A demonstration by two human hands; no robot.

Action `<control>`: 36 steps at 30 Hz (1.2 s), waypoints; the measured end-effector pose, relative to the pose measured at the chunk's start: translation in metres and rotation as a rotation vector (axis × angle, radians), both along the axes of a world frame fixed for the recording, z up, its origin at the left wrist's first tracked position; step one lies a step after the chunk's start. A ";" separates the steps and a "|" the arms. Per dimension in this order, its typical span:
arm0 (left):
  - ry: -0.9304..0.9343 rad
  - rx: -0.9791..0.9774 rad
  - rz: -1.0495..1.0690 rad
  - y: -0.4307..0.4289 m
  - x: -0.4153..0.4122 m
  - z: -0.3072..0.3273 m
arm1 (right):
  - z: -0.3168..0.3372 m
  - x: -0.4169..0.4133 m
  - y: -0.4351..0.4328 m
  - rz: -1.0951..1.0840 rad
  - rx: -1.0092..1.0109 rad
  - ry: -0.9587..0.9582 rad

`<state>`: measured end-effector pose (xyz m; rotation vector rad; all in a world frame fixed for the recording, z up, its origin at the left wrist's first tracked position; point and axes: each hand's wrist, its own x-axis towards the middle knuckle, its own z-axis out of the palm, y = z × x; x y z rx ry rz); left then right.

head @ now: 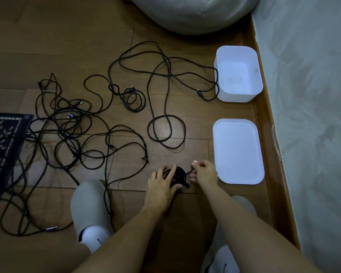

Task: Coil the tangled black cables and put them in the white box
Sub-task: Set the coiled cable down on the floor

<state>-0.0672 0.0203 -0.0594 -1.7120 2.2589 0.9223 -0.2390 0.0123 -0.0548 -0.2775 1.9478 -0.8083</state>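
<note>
Holding a small coil (177,175) of black cable down on the wooden floor (195,123), the left hand (161,186) lays its fingers (172,171) across the top of the loops. Its thumb is tucked at the near edge, so the coil is gripped between them. At three o'clock of the coil, the right hand (204,172) pinches the loose end of the same cable between thumb and forefinger. A pale plug (195,161) pokes out above the fingertips toward twelve o'clock.

The white box (234,97) stands upright and open at one o'clock from the hands, close to the skirting board. A cable loop rests against its nine o'clock wall. Its lid (238,152) lies flat on the floor at six o'clock of the box, just beside the right hand.

The tangled black cables (69,116) sprawl from nine to twelve o'clock of the hands. They are densest at ten o'clock, where some strands run onto a dark patterned rug (2,138). A grey slipper (87,201) sits at seven o'clock of the left hand with a cable passing along its side. A second slipper (244,203) shows partly behind the right forearm. A grey beanbag (191,12) fills the twelve o'clock edge.
</note>
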 end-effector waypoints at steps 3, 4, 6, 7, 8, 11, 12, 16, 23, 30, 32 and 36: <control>0.036 0.052 0.052 -0.002 0.001 0.001 | -0.006 0.009 0.007 0.255 0.033 0.199; 0.059 0.068 0.066 -0.003 0.002 0.000 | -0.006 0.012 0.009 0.329 0.033 0.244; 0.116 0.073 0.090 -0.004 0.003 -0.002 | -0.003 0.017 0.010 0.431 0.017 0.324; 0.146 0.072 0.108 -0.004 0.004 -0.002 | -0.001 0.018 0.011 0.470 0.011 0.358; 0.172 0.073 0.127 -0.004 0.005 -0.003 | 0.002 0.020 0.011 0.516 0.012 0.395; 0.228 0.105 0.180 -0.003 0.005 -0.002 | 0.010 0.025 0.015 0.638 0.012 0.478; 0.234 0.121 0.186 -0.003 0.006 -0.001 | 0.012 0.025 0.017 0.646 0.006 0.481; 0.259 0.160 0.213 0.003 0.011 0.002 | 0.016 0.019 0.023 0.682 0.006 0.423; 0.314 0.064 0.208 0.018 0.009 0.012 | 0.020 0.021 0.038 0.725 0.052 0.349; 0.320 0.021 0.143 0.002 0.002 0.014 | 0.027 0.015 0.034 0.790 0.001 0.491; 0.303 0.006 0.125 -0.001 0.002 0.012 | 0.029 0.016 0.035 0.883 -0.032 0.545; 0.199 0.031 0.028 0.005 0.004 0.007 | 0.028 0.015 0.044 1.023 0.014 0.595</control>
